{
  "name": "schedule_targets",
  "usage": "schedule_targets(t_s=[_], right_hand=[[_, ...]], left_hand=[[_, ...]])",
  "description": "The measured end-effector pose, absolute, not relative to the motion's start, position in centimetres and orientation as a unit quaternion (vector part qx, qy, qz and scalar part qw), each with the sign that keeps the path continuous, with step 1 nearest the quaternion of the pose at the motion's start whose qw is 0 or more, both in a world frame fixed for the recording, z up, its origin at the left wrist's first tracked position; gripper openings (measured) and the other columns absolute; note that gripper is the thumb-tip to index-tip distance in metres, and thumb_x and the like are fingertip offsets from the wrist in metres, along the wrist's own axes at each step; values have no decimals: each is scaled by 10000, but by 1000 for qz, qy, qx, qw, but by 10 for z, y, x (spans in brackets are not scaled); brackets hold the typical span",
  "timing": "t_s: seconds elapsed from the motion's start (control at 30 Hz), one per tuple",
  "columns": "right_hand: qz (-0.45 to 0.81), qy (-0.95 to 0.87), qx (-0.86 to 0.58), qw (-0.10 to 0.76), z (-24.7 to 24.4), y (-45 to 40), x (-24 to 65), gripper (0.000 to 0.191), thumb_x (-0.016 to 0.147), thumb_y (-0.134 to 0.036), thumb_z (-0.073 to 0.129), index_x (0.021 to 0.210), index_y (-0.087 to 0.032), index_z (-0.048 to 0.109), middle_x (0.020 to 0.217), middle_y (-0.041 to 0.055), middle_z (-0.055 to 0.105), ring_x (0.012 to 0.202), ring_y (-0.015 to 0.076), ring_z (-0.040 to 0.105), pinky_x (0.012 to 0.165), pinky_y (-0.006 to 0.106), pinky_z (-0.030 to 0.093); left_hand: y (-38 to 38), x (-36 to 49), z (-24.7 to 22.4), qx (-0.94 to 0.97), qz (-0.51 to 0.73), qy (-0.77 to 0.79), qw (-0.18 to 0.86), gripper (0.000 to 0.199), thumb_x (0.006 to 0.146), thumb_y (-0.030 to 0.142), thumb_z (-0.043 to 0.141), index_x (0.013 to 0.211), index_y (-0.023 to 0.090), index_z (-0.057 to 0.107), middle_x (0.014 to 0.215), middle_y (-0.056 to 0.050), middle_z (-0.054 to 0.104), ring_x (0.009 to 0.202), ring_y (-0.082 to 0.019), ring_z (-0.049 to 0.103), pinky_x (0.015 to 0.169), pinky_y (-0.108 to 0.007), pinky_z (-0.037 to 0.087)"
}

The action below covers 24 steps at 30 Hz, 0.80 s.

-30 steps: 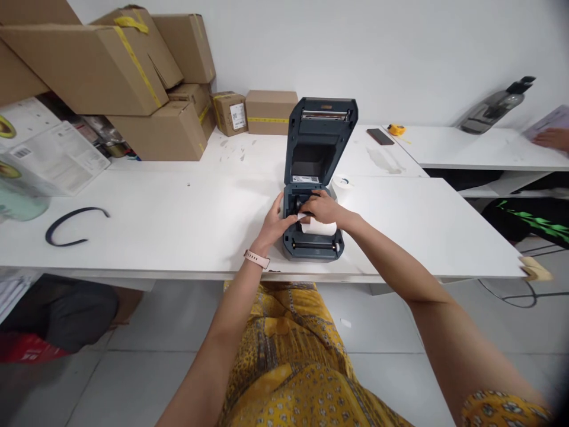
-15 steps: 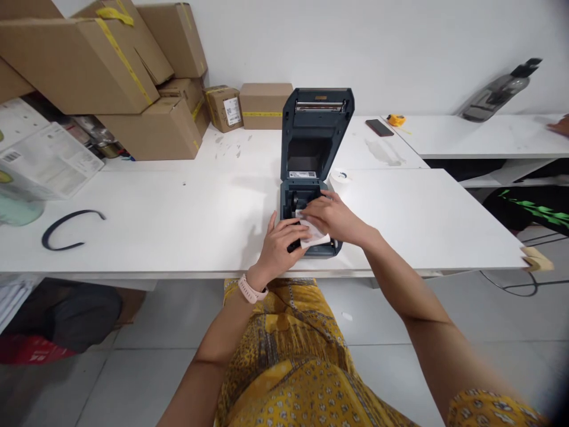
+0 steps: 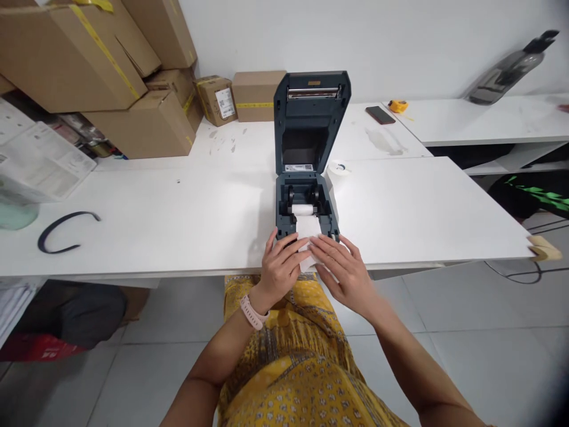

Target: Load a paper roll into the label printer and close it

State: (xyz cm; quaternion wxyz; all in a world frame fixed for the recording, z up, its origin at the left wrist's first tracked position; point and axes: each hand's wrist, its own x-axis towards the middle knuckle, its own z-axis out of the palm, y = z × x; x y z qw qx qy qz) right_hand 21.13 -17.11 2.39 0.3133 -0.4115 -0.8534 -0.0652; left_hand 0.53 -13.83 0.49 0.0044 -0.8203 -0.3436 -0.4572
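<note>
A dark blue-grey label printer (image 3: 329,207) stands on the white table with its lid (image 3: 311,121) raised. Inside it lies a small white roll (image 3: 303,210), from which a white paper strip (image 3: 307,225) runs toward the printer's front edge. My left hand (image 3: 281,267) rests with spread fingers on the front left, its fingertips on the strip. From the right, my right hand (image 3: 347,273) lies over the front with extended fingers, their tips also touching the strip. The strip's loose end hangs between both hands.
Cardboard boxes (image 3: 142,127) are stacked at the back left. A white tape roll (image 3: 338,169) stands right of the printer, with a phone (image 3: 380,115), a yellow tape measure (image 3: 398,106) and a bottle (image 3: 507,77) farther back. A dark band (image 3: 48,231) lies at left.
My right hand has moved from inside the printer to its front edge, uncovering the roll. My left hand has shifted slightly, and the paper strip now extends over the front.
</note>
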Motion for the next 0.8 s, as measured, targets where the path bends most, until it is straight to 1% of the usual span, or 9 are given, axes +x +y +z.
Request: schedule_targets(t_s=[0.13,0.2,0.37,0.47,0.57,0.63,0.7,0.77,0.8], right_hand=[[-119,-806,-436,383,-5,-171,195,674,953,-101,629,1590,-193,429,1410,131,724,1400,257,615,1238,482,359],[-137,-778,-451,416,-16,-171,187,643,935,-101,635,1552,-189,477,1351,132,753,1352,257,644,1250,485,334],[-146,-749,-422,490,-12,-156,188,369,1009,-316,544,1359,-257,643,1182,67,798,1158,251,729,1248,518,310],[-194,-702,-395,561,23,-119,206,324,1036,-305,484,1296,-270,675,1144,49,774,1118,245,729,1198,533,372],[-227,-650,-406,601,81,-56,221,359,1092,-405,425,1327,-251,650,1325,114,694,1315,292,629,1145,567,435],[-195,-642,-428,606,124,-9,224,469,1114,-497,330,1374,-227,612,1462,148,613,1423,264,542,1191,543,418],[-154,-643,-443,606,161,34,221,585,1086,-601,288,1402,-217,595,1551,134,557,1471,209,490,1231,480,398],[-73,-657,-475,581,188,67,216,572,1081,-592,294,1418,-244,598,1573,85,560,1488,172,467,1243,424,376],[-23,-675,-489,553,196,79,214,561,1094,-561,285,1387,-225,626,1525,82,608,1442,165,513,1218,408,398]], left_hand=[[-146,9,-8,-815,-465,-344,40,403,950,29,493,1252,214,687,1293,-87,784,1423,-212,601,1314,-545,308],[-148,11,-12,-810,-469,-348,57,379,957,45,515,1258,204,680,1298,-99,780,1440,-217,585,1319,-538,305],[-148,16,-18,-800,-471,-354,112,142,981,122,612,978,210,724,1220,-89,806,1364,-217,631,1319,-521,305],[-147,18,-20,-798,-471,-355,124,143,979,136,632,878,210,701,1212,-89,807,1337,-219,643,1310,-527,318],[-147,17,-22,-801,-467,-355,121,121,974,130,634,908,211,694,1237,-94,798,1327,-235,655,1297,-550,329],[-148,16,-23,-803,-467,-353,113,106,968,120,632,947,211,682,1249,-100,794,1347,-239,646,1296,-551,325],[-149,15,-23,-805,-465,-354,102,112,963,102,625,976,211,652,1257,-101,793,1373,-233,629,1292,-546,333],[-150,15,-22,-803,-468,-357,90,132,961,93,619,1017,213,614,1257,-94,795,1376,-226,628,1277,-544,360],[-151,15,-21,-801,-473,-358,85,155,960,90,620,1051,213,597,1253,-91,797,1367,-223,635,1268,-545,377]])
